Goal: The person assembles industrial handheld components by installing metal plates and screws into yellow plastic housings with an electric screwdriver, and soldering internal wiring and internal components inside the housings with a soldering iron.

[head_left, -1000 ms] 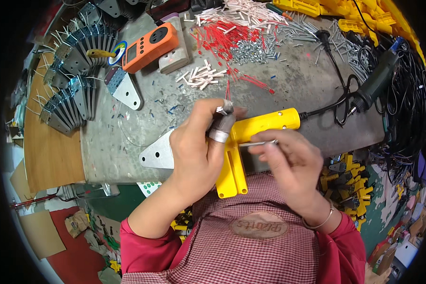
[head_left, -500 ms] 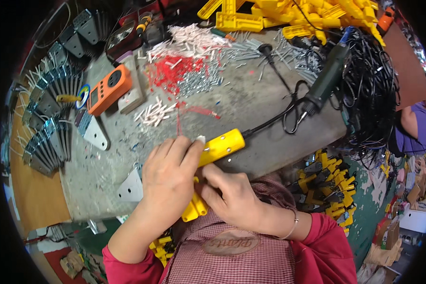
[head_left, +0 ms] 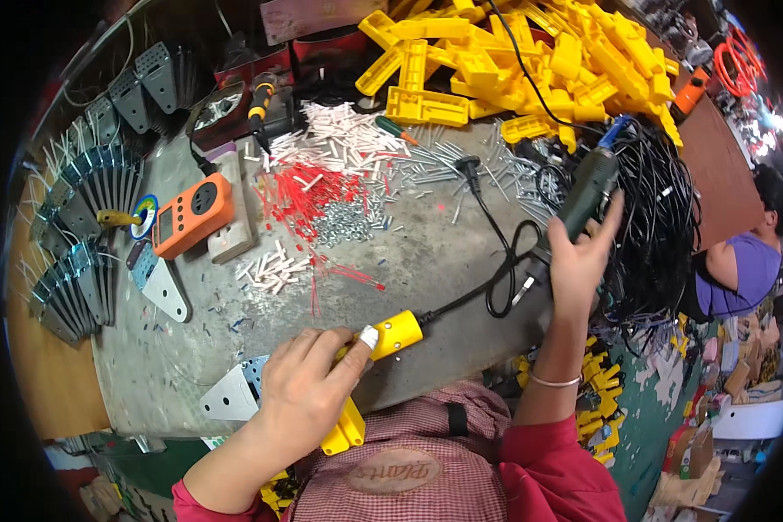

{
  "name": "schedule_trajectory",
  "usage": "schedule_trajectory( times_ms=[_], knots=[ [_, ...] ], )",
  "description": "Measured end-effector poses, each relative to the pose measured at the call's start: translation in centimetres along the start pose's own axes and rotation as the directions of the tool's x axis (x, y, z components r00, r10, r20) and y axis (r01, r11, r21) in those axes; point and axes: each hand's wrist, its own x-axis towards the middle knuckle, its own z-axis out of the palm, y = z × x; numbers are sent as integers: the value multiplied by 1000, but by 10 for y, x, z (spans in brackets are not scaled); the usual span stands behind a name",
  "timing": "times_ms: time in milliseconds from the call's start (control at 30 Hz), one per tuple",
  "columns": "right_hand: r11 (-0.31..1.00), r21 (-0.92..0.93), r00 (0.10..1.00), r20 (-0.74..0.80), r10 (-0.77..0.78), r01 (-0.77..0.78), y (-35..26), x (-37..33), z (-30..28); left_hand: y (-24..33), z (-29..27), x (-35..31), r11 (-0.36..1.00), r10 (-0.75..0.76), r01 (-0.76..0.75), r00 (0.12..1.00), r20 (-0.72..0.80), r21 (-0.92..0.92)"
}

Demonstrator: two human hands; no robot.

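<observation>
My left hand [head_left: 309, 383] is closed around a yellow plastic housing [head_left: 398, 335] at the table's front edge. Small screws show on the housing's upper face, and a black cord [head_left: 457, 298] leaves its far end. A white wrap covers a fingertip of this hand. Beneath the palm, the housing's lower yellow end [head_left: 345, 432] sticks out above my checked apron. To the right, my right hand [head_left: 580, 261] has its thumb and fingers around the lower part of a dark green electric screwdriver [head_left: 590, 187]. A perforated metal bracket [head_left: 230, 396] lies left of my left hand.
Yellow housings [head_left: 487, 70] are heaped at the back, beside tangled black cords [head_left: 657, 209]. White sleeves [head_left: 344, 130], red parts [head_left: 309, 196], nuts [head_left: 348, 222] and long screws [head_left: 431, 163] lie mid-table. An orange meter [head_left: 193, 213] and metal brackets [head_left: 83, 187] stand left. A person [head_left: 739, 261] sits right.
My right hand has left the yellow housing and moved up and right to the electric screwdriver. My left hand still holds the housing. The view has shifted, showing more of the back of the table.
</observation>
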Motion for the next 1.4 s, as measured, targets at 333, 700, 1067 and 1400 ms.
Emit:
schedule_trajectory(
  times_ms=[333,700,1067,1400],
  knots=[
    [431,756,772,608,-183,-493,-82,-24,-4,-4,1,5,969,-221,212,973,-61,-130],
    [621,758,717,546,-434,-201,-112,-63,41,-5,4,7,967,-220,213,975,-37,-143],
    [666,719,255,694,-674,-196,-117,-56,80,1,15,16,979,-179,181,983,34,-88],
    [741,669,622,606,-496,-62,-121,-80,58,-3,20,17,948,-238,227,971,-25,-225]
  ],
)
